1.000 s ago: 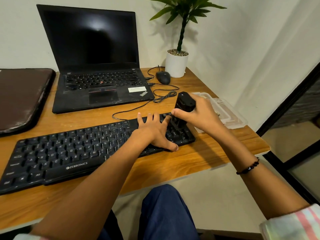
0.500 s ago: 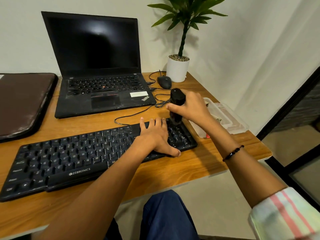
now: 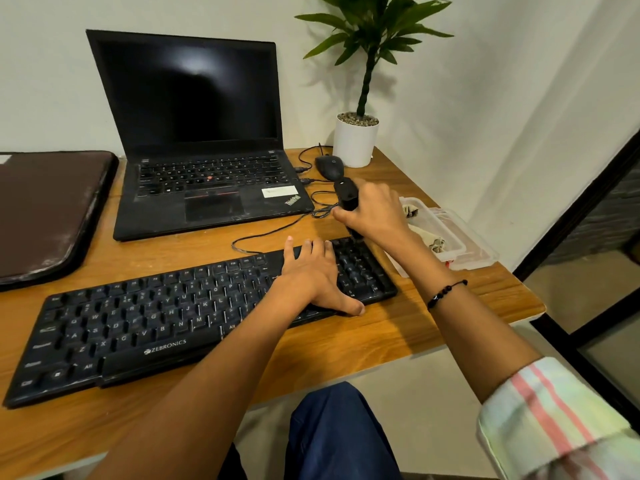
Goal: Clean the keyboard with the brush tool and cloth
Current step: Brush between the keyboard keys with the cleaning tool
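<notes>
A black Zebronics keyboard [image 3: 145, 323] lies across the wooden desk [image 3: 398, 337]. My left hand [image 3: 313, 275] rests flat on its right part, fingers spread, thumb at the front edge. My right hand [image 3: 375, 211] grips a black brush tool [image 3: 346, 194] held upright, its lower end at the keyboard's far right corner above the number pad. The bristles are hidden behind my hand. A crumpled cloth [image 3: 434, 242] lies in a clear plastic tray [image 3: 474, 252] just right of the keyboard.
An open black laptop [image 3: 207, 161] stands behind the keyboard, with a mouse [image 3: 329, 167] and loose cables [image 3: 273, 230] to its right. A white potted plant [image 3: 355, 140] sits at the back corner. A dark sleeve case [image 3: 45, 213] lies at left. The desk edge is close at right.
My right hand has drawn the brush tool from the number pad's middle back to the keyboard's far right corner. My left hand stays on the keys. The camera has tilted slightly.
</notes>
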Demonstrator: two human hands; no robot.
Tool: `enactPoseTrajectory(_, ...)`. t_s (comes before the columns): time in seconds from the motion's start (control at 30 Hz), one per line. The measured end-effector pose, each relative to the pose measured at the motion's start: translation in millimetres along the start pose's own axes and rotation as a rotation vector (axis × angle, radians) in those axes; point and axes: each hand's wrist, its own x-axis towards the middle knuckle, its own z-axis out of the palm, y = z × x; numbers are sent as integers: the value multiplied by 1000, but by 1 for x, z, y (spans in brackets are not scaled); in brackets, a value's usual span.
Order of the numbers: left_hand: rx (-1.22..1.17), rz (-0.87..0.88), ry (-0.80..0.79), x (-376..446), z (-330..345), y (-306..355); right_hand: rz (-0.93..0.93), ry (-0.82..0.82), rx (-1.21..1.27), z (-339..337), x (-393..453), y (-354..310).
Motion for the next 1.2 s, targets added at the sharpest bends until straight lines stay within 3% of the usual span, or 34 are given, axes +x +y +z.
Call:
enactPoseTrajectory(0.1, -3, 3, -3, 0, 0, 0, 14, -20, 91, 5, -2, -1)
enactPoseTrajectory(0.23, -9, 3, -3, -1, 0, 0, 20, 57, -58, 2, -4, 4)
enactPoseTrajectory(0.37, -17, 6, 4, -1, -1, 0, -75, -36, -101, 2, -13, 1)
enactPoseTrajectory(0.43, -22, 11, 3, -1, -1, 0, -68, -105, -21, 0, -19, 0)
enactPoseTrajectory(0.57, -36, 13, 7, -1, -1, 0, 53, -234, 389, -18, -21, 5)
enactPoseTrajectory(0.73, 44, 37, -158, -4, -16, -8, -5, -41, 166, -12, -26, 14)
enactPoseTrajectory(0.83, 77, 57, -181, -4, -22, -12, -19, -130, 296, -11, -35, 6)
enactPoseTrajectory(0.93, 41, 66, -137, -5, -20, -13, 86, -273, 565, -19, -40, 5)
enactPoseTrajectory(1.1, -15, 42, -143, -8, -14, -16, 166, -131, 517, -18, -40, 4)
enactPoseTrajectory(1.2, -29, 44, -146, -8, -13, -17, 162, -224, 510, -16, -43, -3)
